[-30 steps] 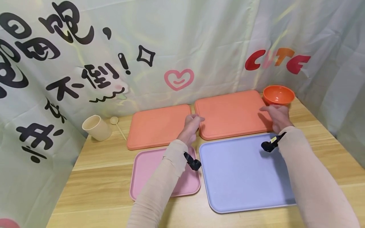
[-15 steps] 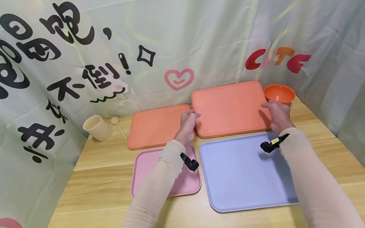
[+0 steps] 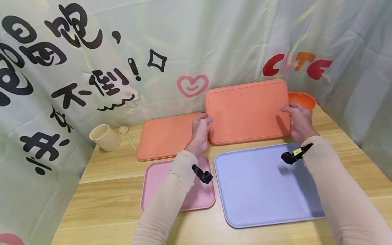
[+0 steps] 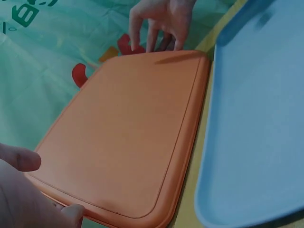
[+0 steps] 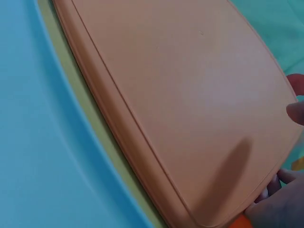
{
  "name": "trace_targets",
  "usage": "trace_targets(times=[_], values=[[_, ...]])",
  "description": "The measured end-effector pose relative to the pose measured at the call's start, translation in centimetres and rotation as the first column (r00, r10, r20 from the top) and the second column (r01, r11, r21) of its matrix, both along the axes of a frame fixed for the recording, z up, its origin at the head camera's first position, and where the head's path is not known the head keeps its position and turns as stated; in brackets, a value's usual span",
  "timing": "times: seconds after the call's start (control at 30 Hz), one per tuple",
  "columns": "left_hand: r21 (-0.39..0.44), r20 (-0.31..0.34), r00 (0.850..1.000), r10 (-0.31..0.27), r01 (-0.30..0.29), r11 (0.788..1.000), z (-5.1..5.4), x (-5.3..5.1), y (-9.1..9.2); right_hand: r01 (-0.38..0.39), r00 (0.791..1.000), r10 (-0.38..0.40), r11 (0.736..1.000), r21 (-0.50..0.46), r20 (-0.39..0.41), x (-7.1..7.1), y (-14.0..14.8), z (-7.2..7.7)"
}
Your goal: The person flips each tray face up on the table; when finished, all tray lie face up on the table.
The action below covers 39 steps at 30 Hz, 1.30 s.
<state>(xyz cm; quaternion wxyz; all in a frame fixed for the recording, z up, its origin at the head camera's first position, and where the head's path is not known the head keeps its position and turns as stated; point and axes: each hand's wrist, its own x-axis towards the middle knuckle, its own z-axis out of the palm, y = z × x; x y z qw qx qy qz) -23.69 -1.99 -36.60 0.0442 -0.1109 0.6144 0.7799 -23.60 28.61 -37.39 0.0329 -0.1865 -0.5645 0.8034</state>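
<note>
The larger orange panel [image 3: 246, 114], held at its two short sides by the left hand [image 3: 198, 133] and the right hand [image 3: 300, 122], is higher and more tilted than one second ago — the lifting seems begun. It is beyond the blue tray [image 3: 263, 187], partly hiding the orange bowl [image 3: 303, 99].

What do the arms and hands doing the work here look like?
They're a person's. The left hand and right hand are bare, without gloves. Long, plain, pale beige-pink sleeves, slightly wrinkled, reach the wrists. A small black device sits at the left wrist; a similar black unit at the right bears a yellow label.
</note>
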Motion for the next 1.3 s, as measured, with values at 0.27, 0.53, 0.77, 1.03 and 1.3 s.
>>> trace_targets(times=[0.27,0.53,0.77,1.03,1.3], values=[[0.037,-0.045,0.999,-0.004,0.006,0.999,0.1,0.1,0.1,-0.007,0.995,0.005,1.0,-0.017,-0.097,0.2,-0.4,0.5],[0.034,-0.08,0.997,0.013,-0.01,0.999,0.6,0.5,0.2,-0.028,0.984,0.013,0.996,-0.087,-0.177,1.1,-0.5,1.3],[0.052,-0.084,0.996,0.001,0.003,0.999,1.1,1.1,0.2,-0.057,0.981,0.034,0.991,-0.117,-0.189,2.2,-0.1,1.8],[0.143,-0.125,0.992,-0.009,0.027,0.989,1.3,1.7,0.1,-0.102,0.98,0.073,0.983,-0.154,-0.187,2.8,0.3,2.3],[0.112,-0.162,0.987,0.012,0.006,0.994,1.2,1.9,0.0,-0.193,0.961,0.162,0.973,-0.128,-0.222,3.5,0.5,2.4]])
